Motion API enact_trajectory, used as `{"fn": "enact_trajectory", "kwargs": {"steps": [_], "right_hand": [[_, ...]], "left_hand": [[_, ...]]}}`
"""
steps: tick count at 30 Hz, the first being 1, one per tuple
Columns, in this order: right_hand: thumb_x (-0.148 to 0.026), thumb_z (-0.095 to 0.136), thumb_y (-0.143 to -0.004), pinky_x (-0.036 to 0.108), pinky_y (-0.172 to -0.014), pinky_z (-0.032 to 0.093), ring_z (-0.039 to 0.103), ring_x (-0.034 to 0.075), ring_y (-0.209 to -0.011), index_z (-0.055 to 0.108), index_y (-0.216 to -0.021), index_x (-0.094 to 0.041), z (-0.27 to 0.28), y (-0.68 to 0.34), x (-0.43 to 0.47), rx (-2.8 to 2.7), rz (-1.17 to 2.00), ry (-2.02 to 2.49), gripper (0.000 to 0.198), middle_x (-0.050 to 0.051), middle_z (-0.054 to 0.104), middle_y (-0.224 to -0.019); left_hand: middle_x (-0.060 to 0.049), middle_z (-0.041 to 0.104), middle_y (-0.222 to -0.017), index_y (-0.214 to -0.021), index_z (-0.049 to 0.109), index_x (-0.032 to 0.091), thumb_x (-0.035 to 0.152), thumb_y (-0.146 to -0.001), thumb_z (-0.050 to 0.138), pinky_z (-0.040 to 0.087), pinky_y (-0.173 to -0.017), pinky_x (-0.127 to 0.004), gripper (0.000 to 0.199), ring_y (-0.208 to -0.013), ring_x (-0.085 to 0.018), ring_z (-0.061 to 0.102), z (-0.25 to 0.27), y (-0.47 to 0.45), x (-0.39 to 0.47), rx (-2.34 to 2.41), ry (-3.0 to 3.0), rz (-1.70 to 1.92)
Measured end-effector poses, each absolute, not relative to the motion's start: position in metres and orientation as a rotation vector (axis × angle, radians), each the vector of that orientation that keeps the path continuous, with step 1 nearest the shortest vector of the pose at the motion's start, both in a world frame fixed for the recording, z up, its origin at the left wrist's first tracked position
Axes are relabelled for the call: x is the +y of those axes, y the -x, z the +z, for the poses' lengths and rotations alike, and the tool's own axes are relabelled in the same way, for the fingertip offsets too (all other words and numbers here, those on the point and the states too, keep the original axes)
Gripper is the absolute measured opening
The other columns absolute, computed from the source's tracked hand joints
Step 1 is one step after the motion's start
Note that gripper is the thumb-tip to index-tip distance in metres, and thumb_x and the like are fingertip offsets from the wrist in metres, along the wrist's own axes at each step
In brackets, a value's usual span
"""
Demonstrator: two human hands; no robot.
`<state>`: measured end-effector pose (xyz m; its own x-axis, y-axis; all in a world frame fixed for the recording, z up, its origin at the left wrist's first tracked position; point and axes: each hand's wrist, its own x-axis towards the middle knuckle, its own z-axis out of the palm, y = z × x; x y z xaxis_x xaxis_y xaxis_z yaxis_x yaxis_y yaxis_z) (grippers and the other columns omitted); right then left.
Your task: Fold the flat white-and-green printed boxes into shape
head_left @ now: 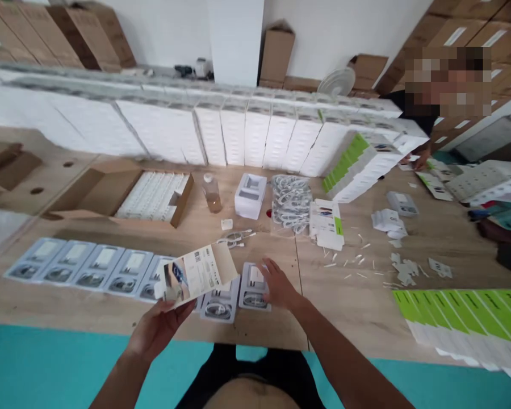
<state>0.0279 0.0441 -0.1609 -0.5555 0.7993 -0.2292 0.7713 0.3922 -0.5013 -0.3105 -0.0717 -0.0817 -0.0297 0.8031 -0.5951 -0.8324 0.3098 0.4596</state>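
My left hand (159, 328) grips a small printed carton box (198, 272), tilted above the table with its end flap open to the right. My right hand (281, 288) is at the right edge of a plastic tray (247, 288), fingers apart; whether they touch it I cannot tell. This tray holds a white adapter and a coiled cable. Another such tray (216, 311) lies just left of it, partly under the raised box. Several more filled trays (97, 266) run in a row to the left, the nearest partly hidden by the box and hand.
Behind stand a cardboard box of white adapters (153, 196), a bottle (212, 196), a white tray stack (250, 196) and bagged cables (292, 199). Green-and-white cartons (464, 312) lie at right. A long wall of white boxes (255, 133) lines the back; a person (426, 113) is beyond it.
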Motion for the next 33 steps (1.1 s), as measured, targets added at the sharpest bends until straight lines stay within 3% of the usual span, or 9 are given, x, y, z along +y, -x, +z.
{"fn": "enact_trajectory", "kwargs": {"steps": [7,11,15,24,29,31,33], "right_hand": [[-0.017,0.071,-0.052,0.043,-0.105,0.034,0.032,0.032,-0.132,0.031,-0.146,-0.021,-0.169,-0.017,0.047,-2.657,0.769,1.578,0.102,0.015,0.038,-0.144],[-0.023,0.068,-0.056,0.044,-0.104,0.035,0.045,0.032,-0.12,0.037,-0.14,-0.012,-0.152,-0.06,0.051,-2.268,0.636,1.74,0.09,0.017,0.05,-0.129],[-0.035,0.067,-0.061,0.044,-0.096,0.043,0.054,0.03,-0.109,0.038,-0.138,-0.018,-0.122,-0.098,0.061,-1.851,0.7,1.889,0.083,0.012,0.058,-0.117],[-0.03,0.066,-0.064,0.05,-0.106,0.032,0.043,0.037,-0.122,0.039,-0.139,-0.015,-0.085,-0.134,0.066,-1.816,0.395,1.908,0.082,0.018,0.05,-0.129],[-0.036,0.059,-0.082,0.049,-0.109,0.03,0.038,0.032,-0.129,0.044,-0.138,-0.026,-0.061,-0.138,0.056,-2.007,0.594,1.506,0.059,0.011,0.053,-0.132],[-0.037,0.055,-0.088,0.049,-0.112,0.026,0.028,0.03,-0.138,0.039,-0.142,-0.03,-0.056,-0.126,0.05,-1.973,0.67,1.346,0.058,0.008,0.047,-0.142],[-0.041,0.059,-0.086,0.049,-0.111,0.029,0.02,0.03,-0.142,0.023,-0.15,-0.03,-0.055,-0.111,0.045,-1.748,0.792,1.311,0.074,0.008,0.032,-0.152]], "left_hand": [[-0.006,0.066,-0.124,-0.133,0.051,0.031,0.006,-0.082,0.057,0.05,-0.101,-0.044,0.058,-0.114,-0.027,0.062,-0.098,0.319,-0.095,0.904,0.043,1.317],[-0.006,0.069,-0.119,-0.126,0.058,0.027,0.005,-0.081,0.061,0.051,-0.098,-0.041,0.051,-0.108,-0.024,0.064,-0.107,0.291,-0.098,0.929,0.007,1.303],[-0.008,0.07,-0.115,-0.116,0.065,0.022,0.008,-0.08,0.066,0.052,-0.094,-0.039,0.039,-0.103,-0.024,0.065,-0.111,0.231,-0.088,0.869,-0.042,1.166],[-0.01,0.069,-0.115,-0.129,0.056,0.021,0.006,-0.076,0.07,0.052,-0.095,-0.036,0.057,-0.106,-0.024,0.065,-0.11,0.121,-0.047,0.77,-0.065,1.128],[-0.007,0.069,-0.116,-0.126,0.058,0.026,0.004,-0.077,0.068,0.049,-0.101,-0.04,0.055,-0.108,-0.023,0.064,-0.109,0.105,-0.032,0.706,-0.068,1.162],[-0.004,0.068,-0.119,-0.123,0.06,0.03,0.005,-0.077,0.068,0.045,-0.105,-0.041,0.053,-0.112,-0.023,0.062,-0.105,0.099,-0.026,0.667,-0.075,1.194],[-0.003,0.067,-0.121,-0.121,0.061,0.033,0.008,-0.077,0.07,0.041,-0.108,-0.043,0.051,-0.117,-0.024,0.059,-0.1,0.092,-0.022,0.635,-0.087,1.226]]}}
